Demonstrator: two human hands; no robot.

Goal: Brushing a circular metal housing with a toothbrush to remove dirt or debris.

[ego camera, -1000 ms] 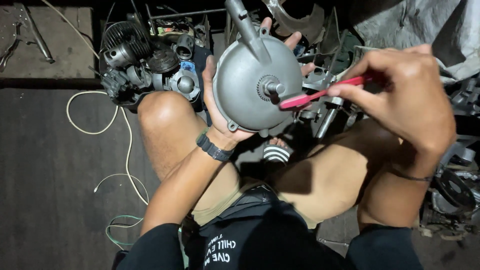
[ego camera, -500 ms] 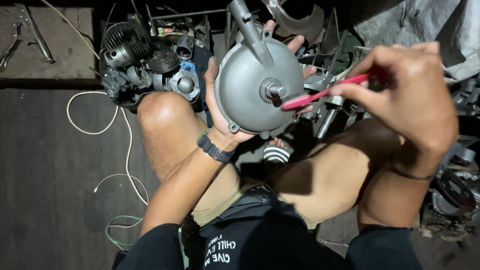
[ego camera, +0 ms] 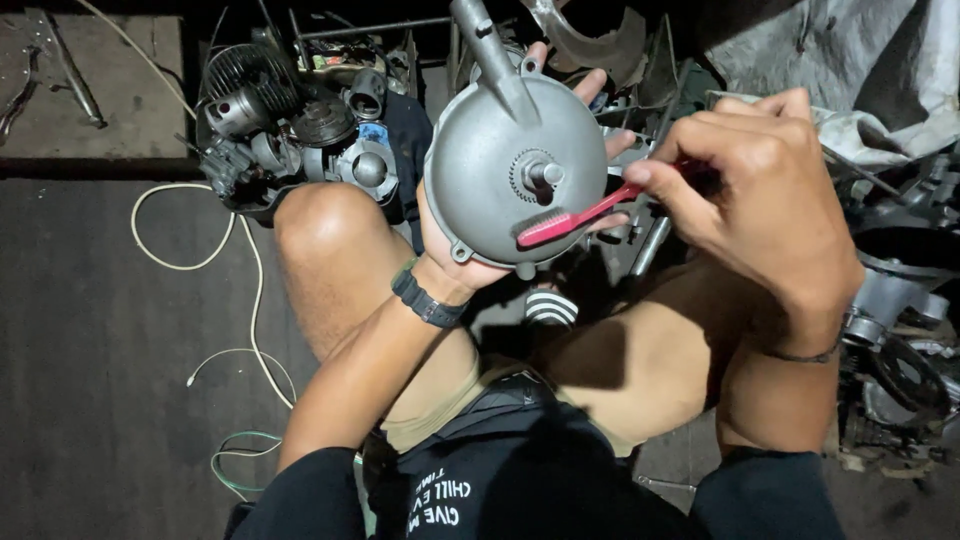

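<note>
Brushing the round grey metal engine cover point(ego camera: 500, 170) with a pink toothbrush point(ego camera: 575, 220).
Head view: left hand point(ego camera: 470, 265) cups the cover above the knees; right hand point(ego camera: 760, 200) fingers pinch the brush, bristles on its face below the centre shaft; next needs short, firm strokes.

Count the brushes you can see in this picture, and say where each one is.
1. A pink toothbrush in the right hand, its head against the round grey metal cover held by the left hand. The parts piles could hide others.

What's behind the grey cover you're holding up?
The left hand cups the grey cover from behind; fingertips show past its rim. Metal parts lie beyond. The cover's back is hidden.
</note>
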